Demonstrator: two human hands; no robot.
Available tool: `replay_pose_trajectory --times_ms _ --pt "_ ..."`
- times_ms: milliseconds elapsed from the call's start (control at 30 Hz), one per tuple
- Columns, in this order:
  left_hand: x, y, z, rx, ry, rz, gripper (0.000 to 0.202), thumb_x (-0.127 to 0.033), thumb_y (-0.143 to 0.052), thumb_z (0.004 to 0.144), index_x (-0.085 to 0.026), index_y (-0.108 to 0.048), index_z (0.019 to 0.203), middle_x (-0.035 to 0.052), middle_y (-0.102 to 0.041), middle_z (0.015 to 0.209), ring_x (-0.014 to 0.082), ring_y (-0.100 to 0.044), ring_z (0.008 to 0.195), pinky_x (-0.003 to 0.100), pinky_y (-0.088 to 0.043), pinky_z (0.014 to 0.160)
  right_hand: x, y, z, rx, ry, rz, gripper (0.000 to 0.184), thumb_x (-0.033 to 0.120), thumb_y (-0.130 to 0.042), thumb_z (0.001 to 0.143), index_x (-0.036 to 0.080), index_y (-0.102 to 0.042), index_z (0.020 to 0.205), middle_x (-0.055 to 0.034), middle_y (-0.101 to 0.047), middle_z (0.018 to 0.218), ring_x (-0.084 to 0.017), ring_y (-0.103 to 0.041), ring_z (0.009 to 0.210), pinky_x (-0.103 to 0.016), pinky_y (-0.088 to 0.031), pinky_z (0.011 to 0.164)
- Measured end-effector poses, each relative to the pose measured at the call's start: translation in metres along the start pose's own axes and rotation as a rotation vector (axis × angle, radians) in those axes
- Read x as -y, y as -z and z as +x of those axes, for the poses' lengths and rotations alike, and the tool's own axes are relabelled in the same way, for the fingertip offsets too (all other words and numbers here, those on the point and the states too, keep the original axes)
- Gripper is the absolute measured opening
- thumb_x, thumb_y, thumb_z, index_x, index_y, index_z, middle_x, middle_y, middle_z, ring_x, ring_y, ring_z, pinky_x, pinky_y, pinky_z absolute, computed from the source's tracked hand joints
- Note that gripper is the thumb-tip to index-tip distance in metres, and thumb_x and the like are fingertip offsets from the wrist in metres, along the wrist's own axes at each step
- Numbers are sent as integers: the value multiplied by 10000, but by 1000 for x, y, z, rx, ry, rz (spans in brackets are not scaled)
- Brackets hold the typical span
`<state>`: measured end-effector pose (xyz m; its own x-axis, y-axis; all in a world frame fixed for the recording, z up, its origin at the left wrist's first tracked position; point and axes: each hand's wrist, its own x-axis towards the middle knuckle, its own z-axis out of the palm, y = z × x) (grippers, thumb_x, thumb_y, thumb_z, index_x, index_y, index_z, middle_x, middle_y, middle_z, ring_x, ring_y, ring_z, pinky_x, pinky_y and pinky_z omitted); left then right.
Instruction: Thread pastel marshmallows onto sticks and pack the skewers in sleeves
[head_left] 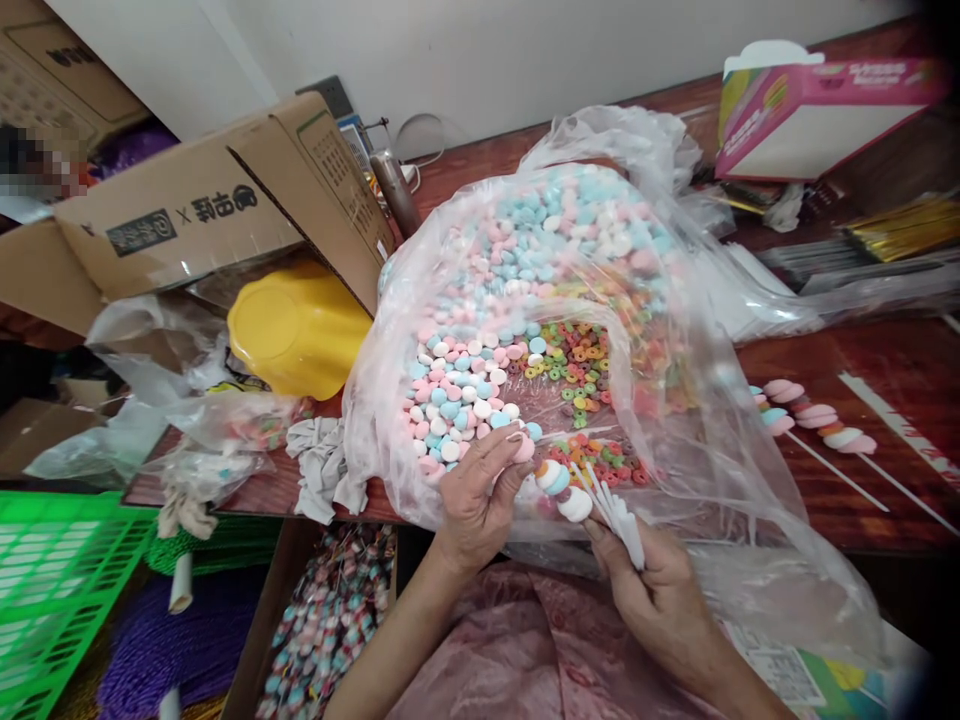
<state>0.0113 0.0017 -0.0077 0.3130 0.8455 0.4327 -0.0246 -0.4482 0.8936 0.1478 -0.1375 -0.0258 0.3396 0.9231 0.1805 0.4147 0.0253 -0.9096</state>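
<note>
My left hand (480, 492) pinches a pink marshmallow (523, 448) between thumb and fingertips, at the front of the open plastic bag (375, 400). In my right hand (660, 580) is a bunch of thin white sticks (621, 518). One skewer in that hand carries white and blue marshmallows (574, 504) with small coloured rings between them; its threaded end points toward my left hand. Just beyond my hands lie loose pink, blue and white marshmallows (450, 410) and two patches of multicoloured cereal-like rings (574, 365), all inside the bag.
Two threaded skewers (817, 415) lie on the red-brown table (810, 365) at right. A cardboard box (187, 210) and yellow tub (296, 330) stand at left. Below are a box of threaded skewers (330, 620) and a green basket (60, 600). A pink carton (817, 115) sits back right.
</note>
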Motion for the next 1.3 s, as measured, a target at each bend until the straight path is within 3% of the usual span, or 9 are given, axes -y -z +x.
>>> replay_pose_trajectory --times_ms 267,367,533,700,833,900,1033,1167,1300 --pt "-3 3 1 126 100 -6 243 -186 -775 795 -295 -797 1011 60 -768 1112 251 -717 1076 410 -543 1026 -4 0 -2 -62 42 -44 224 197 -475 973 198 -583 777 31 -504 599 -103 -436 520 -217 -400 538" --pt "0 -1 -4 33 200 -94 166 -249 -746 836 -286 -801 988 50 -774 1091 239 -720 1058 405 -537 1030 2 -2 -1 -54 49 -47 216 200 -451 972 194 -608 823 22 -538 630 -111 -477 551 -223 -415 561" --pt "7 -12 -13 -11 361 -248 142 -309 -777 808 -235 -805 926 76 -775 1074 251 -723 1033 361 -583 928 5 -7 4 -66 13 53 259 234 -432 990 179 -607 807 38 -502 595 -90 -431 503 -210 -385 524" --pt "-3 -18 2 -90 515 -487 288 -440 -781 789 -235 -781 991 49 -786 962 210 -742 867 328 -604 786 -2 4 5 -95 28 29 224 222 -476 983 176 -638 836 44 -494 600 -87 -419 500 -210 -364 510" --pt "-18 -23 16 45 613 -636 333 -486 -750 810 -177 -764 935 74 -774 899 197 -740 796 256 -551 668 -6 10 4 -35 125 -52 179 155 -486 952 184 -662 943 32 -555 650 -100 -476 517 -216 -388 526" --pt "-22 -29 14 96 629 -671 342 -491 -731 826 -150 -743 854 84 -763 851 201 -736 781 261 -537 668 -7 9 3 -33 147 -73 181 143 -483 940 183 -659 940 27 -554 650 -111 -489 521 -224 -394 523" --pt "-26 -39 3 41 615 -736 343 -501 -734 819 -162 -683 842 64 -739 832 197 -709 777 307 -533 712 -6 3 1 -71 156 -60 163 162 -491 949 187 -635 875 41 -518 601 -105 -455 489 -220 -377 498" --pt "-31 -41 1 72 671 -812 355 -508 -712 834 -162 -637 858 47 -687 811 154 -636 688 277 -487 617 -2 5 3 -71 135 5 245 206 -501 972 190 -548 732 38 -524 607 -88 -440 496 -206 -360 492" --pt "-35 -46 -1 47 650 -856 365 -494 -711 839 -164 -577 756 15 -631 781 108 -558 636 257 -468 614 -5 9 5 -31 123 -26 241 232 -489 979 185 -585 762 38 -528 600 -91 -453 501 -205 -374 501"
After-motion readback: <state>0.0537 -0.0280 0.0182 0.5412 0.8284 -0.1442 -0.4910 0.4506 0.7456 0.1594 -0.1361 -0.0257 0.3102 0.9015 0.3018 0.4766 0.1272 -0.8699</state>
